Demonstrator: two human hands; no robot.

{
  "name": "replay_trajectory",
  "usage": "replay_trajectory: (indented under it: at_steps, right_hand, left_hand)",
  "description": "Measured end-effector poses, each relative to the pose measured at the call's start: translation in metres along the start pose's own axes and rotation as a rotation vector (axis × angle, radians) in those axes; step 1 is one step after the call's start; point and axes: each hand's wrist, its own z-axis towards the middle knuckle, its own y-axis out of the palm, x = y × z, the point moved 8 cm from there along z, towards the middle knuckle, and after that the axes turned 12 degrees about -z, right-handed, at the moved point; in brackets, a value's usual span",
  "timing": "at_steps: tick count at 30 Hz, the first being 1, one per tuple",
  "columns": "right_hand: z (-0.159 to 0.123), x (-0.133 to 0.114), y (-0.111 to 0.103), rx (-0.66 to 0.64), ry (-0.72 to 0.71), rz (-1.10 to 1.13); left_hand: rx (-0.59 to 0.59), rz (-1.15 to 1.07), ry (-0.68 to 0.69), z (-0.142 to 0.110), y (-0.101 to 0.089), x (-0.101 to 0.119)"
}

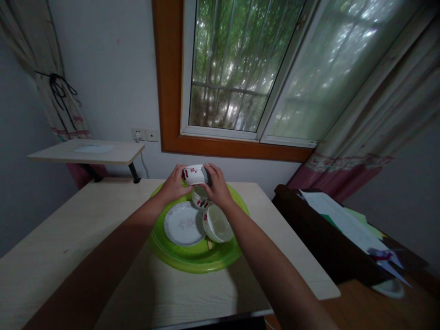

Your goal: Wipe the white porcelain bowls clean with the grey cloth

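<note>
A white bowl with red flower marks [193,174] is held up over the far side of a round green basin [192,262]. My left hand [174,185] grips its left side and my right hand [216,185] grips its right side, where something grey shows against the rim. Under the held bowl, another patterned bowl [200,200] sits in the basin. A white plate [183,223] lies flat in the basin at the left, and a plain white bowl [217,223] leans on its side at the right.
The basin stands on a pale wooden table [68,238]. A small side table [89,152] is at the back left. A dark cabinet [330,243] with papers [343,217] stands to the right. A window and curtains are behind.
</note>
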Motion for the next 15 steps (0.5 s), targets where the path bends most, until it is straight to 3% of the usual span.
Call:
replay_trajectory:
  at_steps: [6, 15]
  right_hand:
    - [0.001, -0.016, 0.001, -0.035, -0.071, -0.014]
    - [0.000, -0.050, 0.001, -0.131, -0.226, -0.108]
  left_hand:
    - [0.013, 0.068, -0.132, -0.004, 0.000, -0.014]
    - [0.015, 0.093, -0.185, -0.004, -0.001, -0.016]
